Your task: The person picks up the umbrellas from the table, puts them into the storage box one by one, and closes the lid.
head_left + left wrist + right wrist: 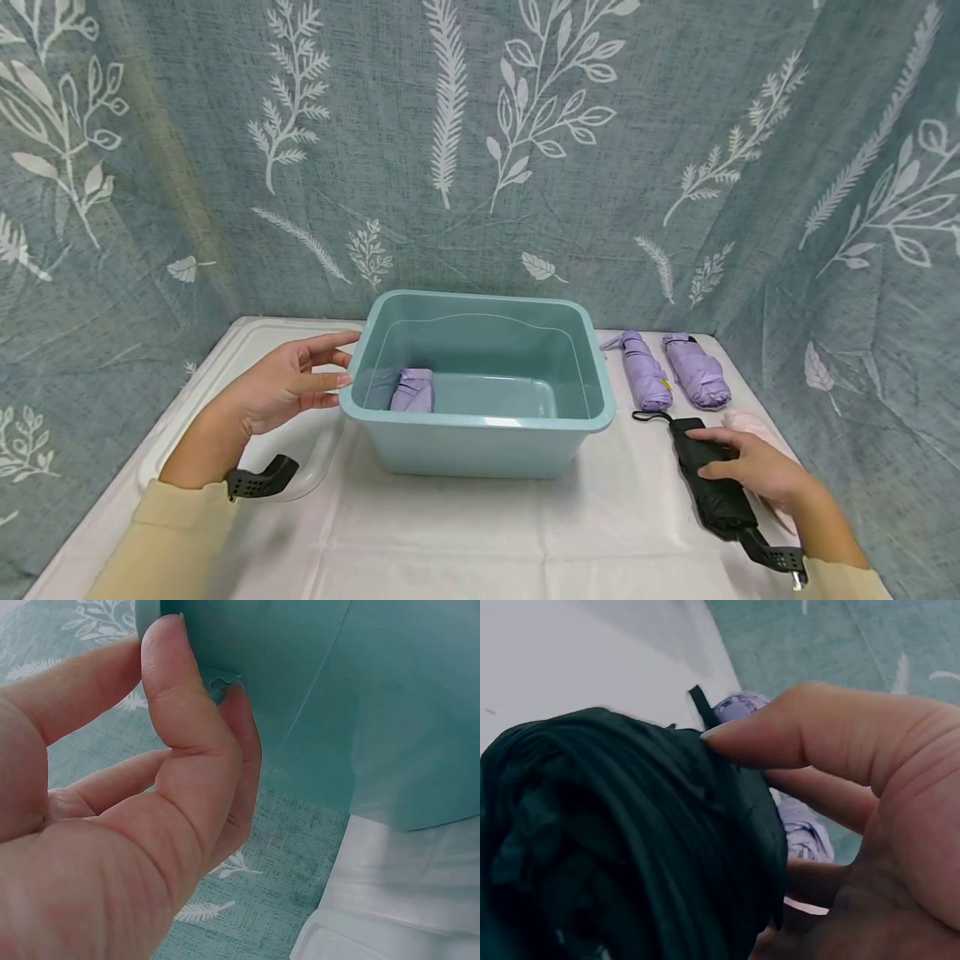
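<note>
A teal plastic tub (480,446) stands mid-table, with a folded lilac umbrella (413,391) inside at its left end. My left hand (296,379) holds the tub's left rim; in the left wrist view, curled fingers (191,712) meet the rim and side wall. On the right, my right hand (757,467) grips a black folded umbrella (708,475) lying on the table, its strap loop pointing toward the back. The right wrist view has the thumb (757,739) on the black umbrella's near side; the other fingers are partly hidden behind it.
Two folded lilac umbrellas, one slim (645,375) and one thicker (697,375), lie right of the tub. A pale pink item (753,425) is partly covered by my right hand. A white lid (262,454) lies at left. Patterned cloth (480,167) walls the table (450,542).
</note>
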Action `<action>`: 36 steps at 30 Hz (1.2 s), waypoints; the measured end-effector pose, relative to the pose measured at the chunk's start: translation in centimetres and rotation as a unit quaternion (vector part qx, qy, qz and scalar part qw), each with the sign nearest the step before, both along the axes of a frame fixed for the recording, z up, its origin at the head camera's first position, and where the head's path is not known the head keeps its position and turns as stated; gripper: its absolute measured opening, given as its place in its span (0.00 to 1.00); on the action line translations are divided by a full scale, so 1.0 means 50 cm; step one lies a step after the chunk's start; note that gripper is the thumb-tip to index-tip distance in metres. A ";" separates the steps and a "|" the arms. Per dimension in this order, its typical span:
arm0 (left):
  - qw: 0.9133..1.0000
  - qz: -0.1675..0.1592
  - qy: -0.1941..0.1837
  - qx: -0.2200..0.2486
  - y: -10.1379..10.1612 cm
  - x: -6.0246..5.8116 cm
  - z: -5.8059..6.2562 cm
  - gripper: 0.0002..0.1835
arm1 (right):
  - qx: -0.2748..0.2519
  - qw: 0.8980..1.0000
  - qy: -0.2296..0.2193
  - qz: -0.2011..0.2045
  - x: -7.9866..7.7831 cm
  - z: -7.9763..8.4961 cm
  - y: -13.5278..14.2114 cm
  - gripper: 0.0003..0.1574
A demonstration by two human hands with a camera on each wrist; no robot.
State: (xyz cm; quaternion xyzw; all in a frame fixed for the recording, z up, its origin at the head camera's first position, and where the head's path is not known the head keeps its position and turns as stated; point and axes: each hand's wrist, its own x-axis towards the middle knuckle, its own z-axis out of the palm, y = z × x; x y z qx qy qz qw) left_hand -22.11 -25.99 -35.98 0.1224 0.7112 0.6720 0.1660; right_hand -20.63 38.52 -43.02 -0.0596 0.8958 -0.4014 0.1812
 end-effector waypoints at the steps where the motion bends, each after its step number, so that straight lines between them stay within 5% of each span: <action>1: 1.000 0.001 -0.001 0.001 0.000 0.000 -0.001 0.38 | -0.009 1.000 -0.006 -0.001 0.000 0.002 0.000 0.42; 14: 1.000 0.005 0.001 0.005 -0.001 0.000 -0.004 0.37 | -0.072 0.996 -0.041 -0.015 -0.002 0.005 -0.005 0.43; 28: 1.000 -0.001 0.002 0.020 -0.003 0.001 -0.004 0.34 | 0.050 0.998 0.015 -0.031 -0.008 0.001 -0.021 0.39; 36: 1.000 -0.001 -0.002 0.020 -0.003 0.000 -0.003 0.35 | 0.035 0.998 0.009 -0.049 -0.005 -0.006 -0.031 0.40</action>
